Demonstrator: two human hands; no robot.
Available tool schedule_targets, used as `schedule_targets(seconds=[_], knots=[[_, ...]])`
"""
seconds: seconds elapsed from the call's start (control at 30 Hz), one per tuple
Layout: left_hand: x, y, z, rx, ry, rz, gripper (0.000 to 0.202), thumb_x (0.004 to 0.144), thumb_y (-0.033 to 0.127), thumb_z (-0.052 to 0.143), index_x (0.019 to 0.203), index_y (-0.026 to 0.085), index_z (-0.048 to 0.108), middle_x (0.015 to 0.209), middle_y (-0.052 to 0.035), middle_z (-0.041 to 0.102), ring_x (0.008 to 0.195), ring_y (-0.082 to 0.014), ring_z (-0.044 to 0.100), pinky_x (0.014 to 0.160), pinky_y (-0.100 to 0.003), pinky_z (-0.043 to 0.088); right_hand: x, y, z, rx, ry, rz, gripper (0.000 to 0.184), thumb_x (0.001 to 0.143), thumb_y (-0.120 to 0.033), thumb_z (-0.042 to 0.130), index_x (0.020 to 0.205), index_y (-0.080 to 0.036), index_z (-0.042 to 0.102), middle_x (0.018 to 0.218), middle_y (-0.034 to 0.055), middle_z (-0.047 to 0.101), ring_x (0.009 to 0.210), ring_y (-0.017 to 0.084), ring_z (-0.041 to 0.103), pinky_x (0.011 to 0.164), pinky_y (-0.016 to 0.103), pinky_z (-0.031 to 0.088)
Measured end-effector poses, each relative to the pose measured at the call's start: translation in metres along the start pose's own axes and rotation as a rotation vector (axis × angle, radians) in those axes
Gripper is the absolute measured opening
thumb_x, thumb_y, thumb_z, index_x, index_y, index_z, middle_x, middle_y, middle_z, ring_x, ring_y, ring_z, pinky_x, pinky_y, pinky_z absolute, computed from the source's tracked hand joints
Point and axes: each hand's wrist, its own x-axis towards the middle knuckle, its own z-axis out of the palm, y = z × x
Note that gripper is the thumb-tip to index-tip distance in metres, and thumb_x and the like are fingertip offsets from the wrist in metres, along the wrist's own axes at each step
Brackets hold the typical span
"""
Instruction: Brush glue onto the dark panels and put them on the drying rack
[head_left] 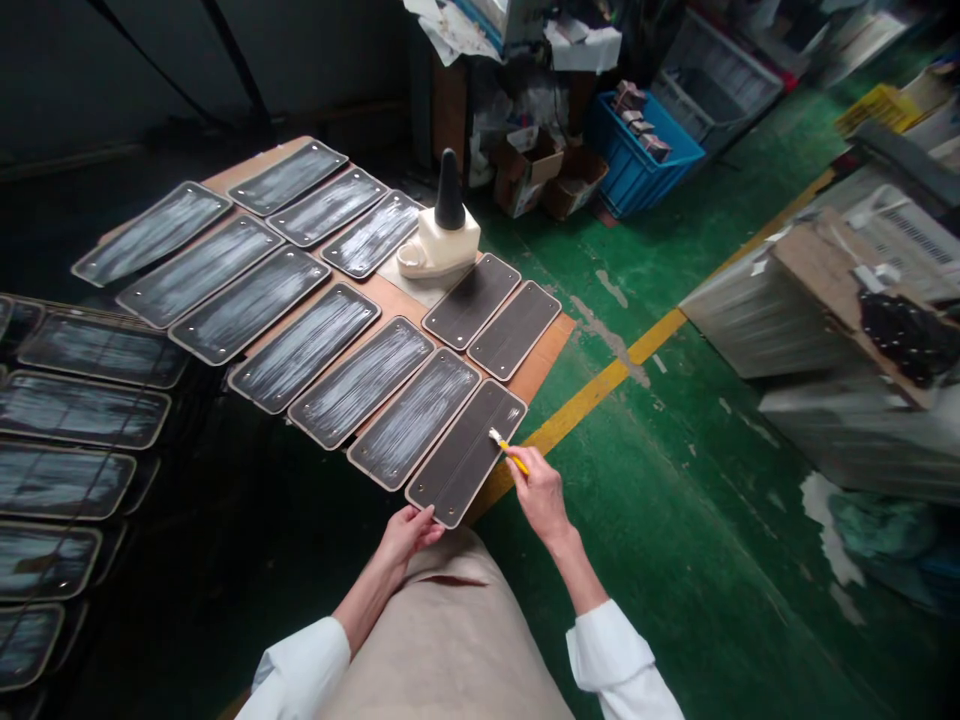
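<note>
My right hand (pixel 538 492) is closed on a small yellow-handled brush (pixel 507 447). Its white bristle tip rests on the right edge of the nearest dark rectangular panel (pixel 465 452). My left hand (pixel 409 530) pinches the near corner of that same panel and holds it on the brown board (pixel 546 350). Several like panels lie in rows on the board; most carry white brushed streaks, such as the neighbouring one (pixel 414 418). Two bare dark panels (pixel 491 315) lie farther back. A white glue bottle with a black cone nozzle (pixel 444 235) stands behind them.
More streaked panels (pixel 75 420) lie on a dark rack at the left. The floor is green with a yellow line (pixel 600 385). A blue crate (pixel 637 150), cardboard boxes (pixel 536 175) and grey cabinets (pixel 810 300) stand at the back and right.
</note>
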Motion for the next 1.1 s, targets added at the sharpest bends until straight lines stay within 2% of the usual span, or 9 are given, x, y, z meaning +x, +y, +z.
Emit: schedule_targets(seconds=[0.07, 0.13, 0.33, 0.43, 0.53, 0.73, 0.87, 0.97, 1.1], knots=[[0.000, 0.001, 0.000, 0.002, -0.001, -0.006, 0.012, 0.082, 0.017, 0.068, 0.081, 0.009, 0.060, 0.071, -0.0121, 0.072, 0.058, -0.0146, 0.069, 0.055, -0.021, 0.059, -0.012, -0.009, 0.002, 0.067, -0.035, 0.008, 0.019, 0.096, -0.031, 0.053, 0.108, -0.029, 0.068, 0.099, 0.0039, 0.066, 0.091, 0.021, 0.064, 0.084, 0.031, 0.049], [-0.001, 0.002, 0.000, 0.007, -0.002, -0.006, 0.011, 0.082, 0.017, 0.068, 0.081, 0.009, 0.060, 0.071, -0.0119, 0.071, 0.058, -0.0145, 0.069, 0.056, -0.021, 0.059, -0.013, -0.011, -0.001, 0.065, -0.024, 0.009, 0.020, 0.096, -0.031, 0.053, 0.110, -0.030, 0.068, 0.100, 0.0041, 0.066, 0.092, 0.021, 0.063, 0.085, 0.031, 0.048], [-0.002, 0.004, -0.001, -0.006, -0.005, -0.002, 0.012, 0.080, 0.017, 0.070, 0.081, 0.009, 0.061, 0.071, -0.0118, 0.071, 0.058, -0.0144, 0.069, 0.056, -0.021, 0.059, 0.036, 0.014, -0.011, -0.173, 0.083, -0.033, 0.026, 0.098, -0.032, 0.046, 0.116, -0.027, 0.064, 0.103, 0.0066, 0.064, 0.093, 0.022, 0.061, 0.087, 0.033, 0.046], [-0.003, 0.004, -0.001, -0.006, 0.002, -0.007, 0.012, 0.081, 0.016, 0.070, 0.080, 0.008, 0.061, 0.069, -0.0116, 0.071, 0.056, -0.0139, 0.068, 0.054, -0.021, 0.058, 0.041, 0.019, -0.006, -0.210, 0.059, -0.038, 0.026, 0.098, -0.033, 0.046, 0.116, -0.027, 0.064, 0.102, 0.0069, 0.064, 0.092, 0.022, 0.061, 0.085, 0.032, 0.046], [-0.001, 0.003, -0.003, -0.008, -0.013, -0.006, 0.012, 0.082, 0.017, 0.068, 0.080, 0.008, 0.061, 0.068, -0.0111, 0.071, 0.056, -0.0133, 0.068, 0.055, -0.021, 0.058, 0.020, 0.010, 0.005, -0.184, -0.018, -0.026, 0.025, 0.098, -0.032, 0.048, 0.116, -0.028, 0.065, 0.100, 0.0068, 0.064, 0.089, 0.022, 0.062, 0.085, 0.032, 0.046], [0.003, -0.001, -0.008, -0.036, -0.061, 0.003, 0.012, 0.082, 0.018, 0.068, 0.084, 0.009, 0.061, 0.073, -0.0111, 0.072, 0.058, -0.0126, 0.068, 0.058, -0.021, 0.058, -0.058, -0.028, 0.030, -0.028, -0.189, 0.013, 0.025, 0.099, -0.029, 0.047, 0.116, -0.030, 0.065, 0.099, 0.0064, 0.064, 0.085, 0.021, 0.062, 0.079, 0.032, 0.048], [0.003, 0.000, -0.010, -0.044, -0.067, 0.003, 0.015, 0.080, 0.021, 0.072, 0.082, 0.010, 0.061, 0.073, -0.0097, 0.072, 0.059, -0.0125, 0.068, 0.058, -0.020, 0.058, -0.091, -0.046, 0.035, 0.016, -0.335, 0.013, 0.026, 0.098, -0.026, 0.046, 0.117, -0.030, 0.064, 0.097, 0.0067, 0.065, 0.083, 0.022, 0.062, 0.076, 0.033, 0.050], [0.001, 0.001, -0.011, -0.037, -0.085, 0.004, 0.015, 0.080, 0.022, 0.071, 0.083, 0.010, 0.062, 0.074, -0.0099, 0.072, 0.060, -0.0124, 0.068, 0.059, -0.020, 0.058, -0.078, -0.045, 0.028, 0.099, -0.280, 0.055, 0.025, 0.097, -0.028, 0.050, 0.115, -0.032, 0.066, 0.099, 0.0061, 0.065, 0.088, 0.023, 0.062, 0.080, 0.034, 0.049], [-0.002, 0.003, -0.011, -0.016, -0.082, -0.002, 0.014, 0.081, 0.021, 0.070, 0.083, 0.010, 0.061, 0.072, -0.0102, 0.072, 0.058, -0.0118, 0.067, 0.058, -0.020, 0.057, -0.018, -0.023, 0.014, 0.014, -0.092, 0.027, 0.025, 0.097, -0.031, 0.050, 0.116, -0.030, 0.065, 0.102, 0.0063, 0.064, 0.094, 0.023, 0.061, 0.086, 0.034, 0.047]])
